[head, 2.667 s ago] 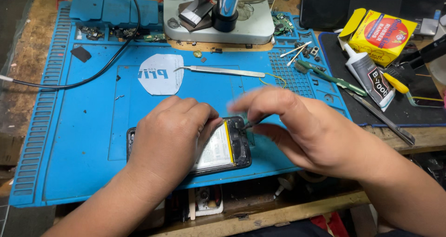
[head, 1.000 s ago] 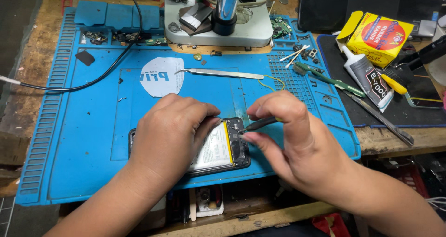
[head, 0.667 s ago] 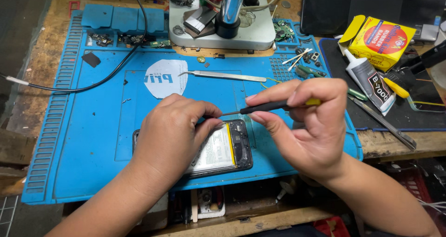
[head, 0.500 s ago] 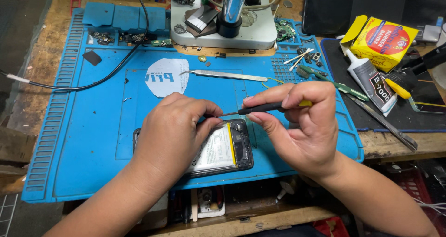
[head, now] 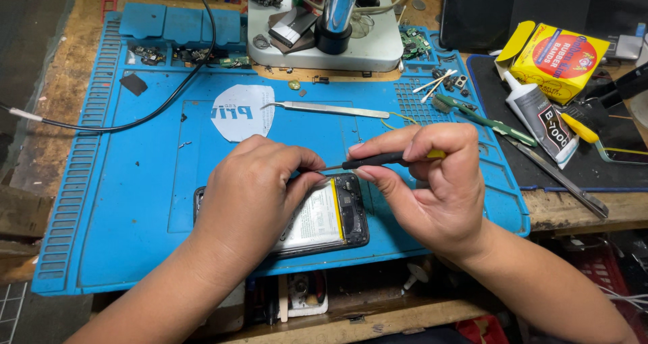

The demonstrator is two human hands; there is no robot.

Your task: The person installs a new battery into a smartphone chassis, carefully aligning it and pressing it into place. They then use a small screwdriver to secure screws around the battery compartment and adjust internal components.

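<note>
A: Left to right, we logged the black cable trailing over the blue mat on the worktop. Our left hand lay on the opened phone, near the mat's front edge, its fingers curled closed and pinching at the tip of the screwdriver.

B: We agreed. Our right hand gripped the screwdriver's black shaft level above the phone's top end, fingers wrapped shut around it. Tweezers lay behind the hands; the glue tube and yellow box sat at far right.

A: Progress, as we judged it: back cover was off and the battery exposed. We could not tell whether a screw had come away on the tip, nor how many remained.

B: Against the frame one second earlier, the driver had lifted off the phone and turned horizontal; the left hand had kept its place.
</note>
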